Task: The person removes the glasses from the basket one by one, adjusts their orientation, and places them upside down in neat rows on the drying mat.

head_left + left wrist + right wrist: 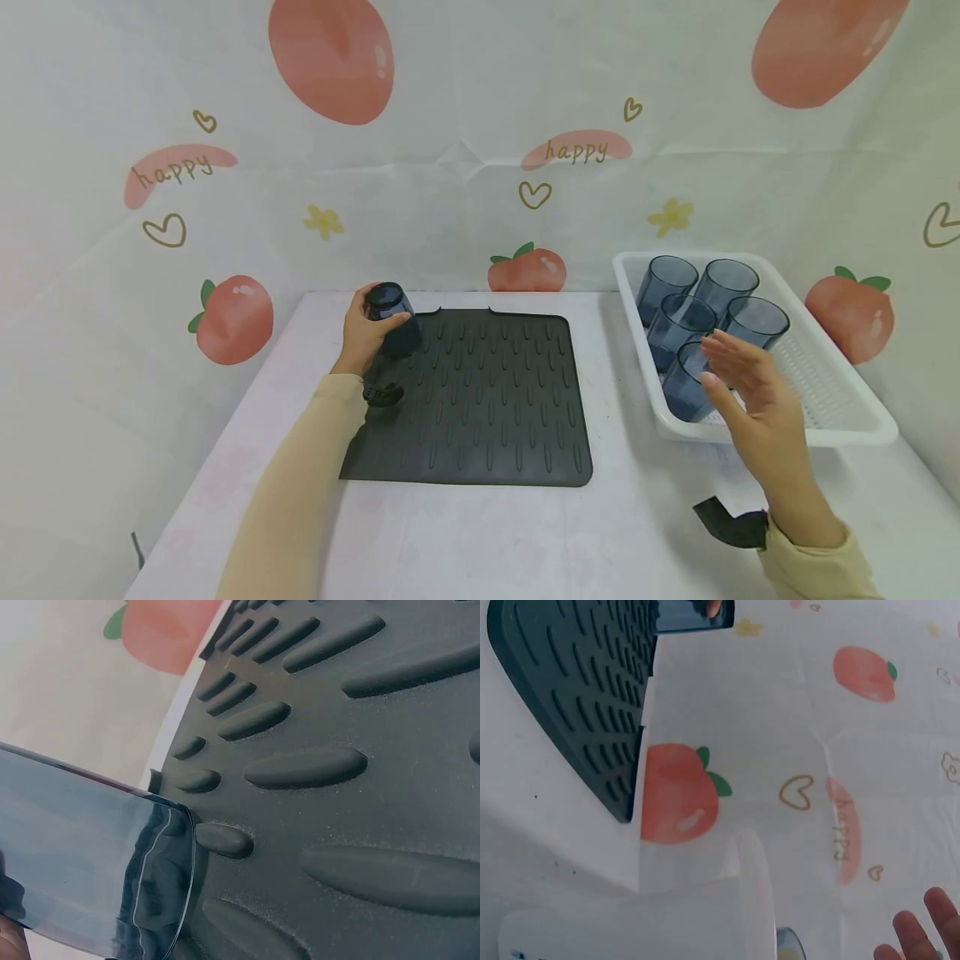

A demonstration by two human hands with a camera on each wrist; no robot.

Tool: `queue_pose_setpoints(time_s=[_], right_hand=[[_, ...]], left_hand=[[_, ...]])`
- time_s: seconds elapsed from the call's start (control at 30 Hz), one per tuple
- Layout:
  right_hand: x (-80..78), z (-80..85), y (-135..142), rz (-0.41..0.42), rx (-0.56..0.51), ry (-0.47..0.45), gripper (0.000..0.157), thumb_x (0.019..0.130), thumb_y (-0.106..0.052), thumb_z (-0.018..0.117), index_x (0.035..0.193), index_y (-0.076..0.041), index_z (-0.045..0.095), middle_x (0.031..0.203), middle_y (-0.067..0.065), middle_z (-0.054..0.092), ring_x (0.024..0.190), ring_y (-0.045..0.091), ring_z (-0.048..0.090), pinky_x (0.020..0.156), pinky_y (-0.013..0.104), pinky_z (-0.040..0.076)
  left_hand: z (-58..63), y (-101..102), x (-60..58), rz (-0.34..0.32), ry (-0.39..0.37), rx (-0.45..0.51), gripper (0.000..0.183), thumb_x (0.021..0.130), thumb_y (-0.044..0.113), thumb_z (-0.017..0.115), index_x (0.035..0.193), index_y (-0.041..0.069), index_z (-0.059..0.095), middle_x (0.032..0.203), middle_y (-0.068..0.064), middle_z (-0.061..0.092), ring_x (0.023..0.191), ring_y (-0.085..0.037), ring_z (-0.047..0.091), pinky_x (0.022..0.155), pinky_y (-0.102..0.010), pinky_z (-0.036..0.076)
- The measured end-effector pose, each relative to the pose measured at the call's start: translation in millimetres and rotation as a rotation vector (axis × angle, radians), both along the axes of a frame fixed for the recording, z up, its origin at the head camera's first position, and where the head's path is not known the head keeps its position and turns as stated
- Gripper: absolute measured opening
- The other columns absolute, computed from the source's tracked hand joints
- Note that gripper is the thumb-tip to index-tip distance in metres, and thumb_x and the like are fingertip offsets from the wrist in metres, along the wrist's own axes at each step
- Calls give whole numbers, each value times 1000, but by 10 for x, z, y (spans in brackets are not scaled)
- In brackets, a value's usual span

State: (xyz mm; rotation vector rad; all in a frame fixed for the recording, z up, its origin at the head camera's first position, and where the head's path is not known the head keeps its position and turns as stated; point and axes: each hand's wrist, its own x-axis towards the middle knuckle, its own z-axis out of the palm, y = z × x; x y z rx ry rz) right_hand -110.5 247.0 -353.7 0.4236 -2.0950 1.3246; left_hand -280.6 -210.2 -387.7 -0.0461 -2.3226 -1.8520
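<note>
At the back left corner of the black drying mat [487, 400], my left hand [360, 333] grips a blue-tinted glass [403, 340] around its side. The glass is base up, and in the left wrist view its rim [193, 877] faces the ridged mat. Whether the rim touches the mat I cannot tell. My right hand [761, 412] is over the front of a white basket [840, 425], fingers spread and nothing held. Several blue glasses stand mouth up in the basket's left part; the front glass [684, 387] is nearest to my right hand and partly behind it.
A white table [480, 542] carries the mat and the basket. Behind them hangs a white cloth [450, 217] printed with peaches and hearts. The basket's raised rim [637, 333] stands to the right of the mat, with a strip of table between.
</note>
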Motion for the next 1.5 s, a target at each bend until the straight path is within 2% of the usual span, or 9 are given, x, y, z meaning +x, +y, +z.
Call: queue_pose_setpoints(time_s=[0.27,0.5,0.9,0.97,1.17,1.23,1.33,1.4,1.5], right_hand=[[-48,-18,83,-77,-62,-30,54,84,17,60,135,5,49,128,-12,58,121,0,53,102,10,39],[-145,-88,156,-174,-41,-119,52,87,7,65,136,-4,52,129,-19,54,121,-6,49,105,8,34],[-301,-234,258,-250,-30,-199,52,86,2,69,136,-3,53,124,-24,49,117,-11,46,108,11,33],[-318,-263,274,-265,-9,-221,53,87,-2,69,137,-5,52,127,-20,49,117,-12,45,109,12,32],[-343,-318,294,-280,56,-283,55,91,-14,67,142,-8,48,139,10,46,122,-11,40,115,19,28],[-353,-321,295,-270,70,-290,55,92,-15,67,142,-8,47,140,16,45,123,-11,39,116,20,26],[-365,-316,295,-250,79,-295,56,92,-17,67,143,-8,46,140,19,45,125,-7,40,114,16,25],[-371,-310,294,-246,90,-301,56,92,-18,67,143,-7,46,140,20,45,129,4,42,111,12,26],[-380,-305,295,-253,121,-315,57,92,-20,68,143,-6,46,140,22,45,132,29,43,114,24,29]], left_hand=[[-220,-84,-182,16,21,6,78,83,11,76,148,12,33,147,-14,40,139,-27,38,112,-43,36],[-14,-6,-19,-6,-7,19,76,85,4,72,148,6,30,149,-19,37,141,-30,34,114,-44,34],[17,6,23,-9,0,14,75,86,4,72,148,6,31,148,-20,37,140,-31,35,113,-45,35],[20,9,26,-9,2,11,75,86,4,72,148,6,31,148,-20,37,139,-32,35,113,-45,35],[14,16,24,-7,6,3,75,86,5,72,148,6,31,148,-20,38,139,-32,36,113,-45,35],[12,15,21,-5,9,1,74,86,4,72,148,5,31,147,-21,38,139,-32,36,113,-45,35],[9,12,19,-3,13,-1,74,86,4,72,148,5,31,147,-20,39,138,-32,37,113,-44,35],[10,10,19,-6,14,3,74,86,4,72,148,5,31,147,-20,38,138,-32,37,113,-44,35],[13,10,17,-10,15,11,75,86,3,72,148,4,30,148,-20,38,139,-32,36,113,-44,34]])
